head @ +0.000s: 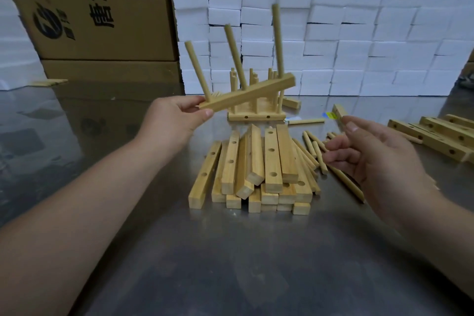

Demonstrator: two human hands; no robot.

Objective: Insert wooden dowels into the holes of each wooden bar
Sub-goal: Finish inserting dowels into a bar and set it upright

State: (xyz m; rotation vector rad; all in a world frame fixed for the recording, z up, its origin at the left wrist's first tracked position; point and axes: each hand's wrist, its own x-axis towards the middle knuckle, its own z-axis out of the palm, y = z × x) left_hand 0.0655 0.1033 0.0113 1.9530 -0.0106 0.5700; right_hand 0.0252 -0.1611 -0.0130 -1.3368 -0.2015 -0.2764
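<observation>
My left hand (177, 117) pinches the near end of a wooden bar (246, 95) held in the air, tilted up to the right. Three dowels (234, 56) stand in its holes. My right hand (379, 161) hovers to the right with fingers loosely curled and nothing in it. Under it, loose dowels (316, 151) lie on the metal table. A heap of drilled wooden bars (256, 169) lies in front of me. Behind the held bar stand finished bars with dowels (256, 113).
More drilled bars (436, 133) lie at the right edge. A wall of white foam blocks (333, 33) closes the back of the table. Cardboard boxes (97, 13) are stacked at the back left. The steel tabletop (230, 264) lies before the heap.
</observation>
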